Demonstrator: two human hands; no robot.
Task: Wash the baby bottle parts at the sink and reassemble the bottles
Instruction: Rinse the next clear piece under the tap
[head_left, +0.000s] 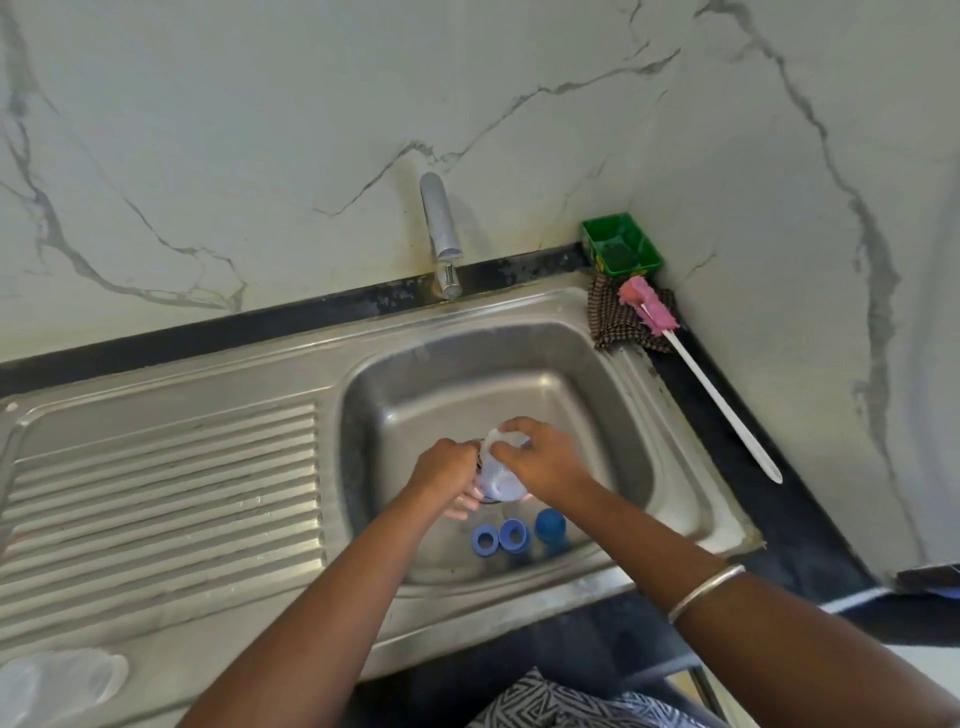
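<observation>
- A person stands at a stainless steel sink (613, 364), seen from above, both arms reaching into the basin.
- The left hand (441, 467) and the right hand (540, 460) meet over the middle of the basin, each with fingers curled around a clear baby bottle (493, 475) held between them.
- Just below the hands, on the basin floor, lie two blue screw rings (500, 538) side by side, and beside them, under the right wrist, a blue cap (550, 525).
- Beyond the hands, the tap (440, 228) rises from the back edge; no water is visibly running.
- Far right of the right hand, a pink sponge bottle brush (649, 306) with a white handle rests on a checked cloth (608, 325), next to a green tub (621, 244).
- Far left of the left arm, a clear plastic piece (57, 680) sits at the near end of the draining board (166, 493).
- Judging from this, washing seems underway: the rings and cap remain loose, and no bottle is reassembled yet.
</observation>
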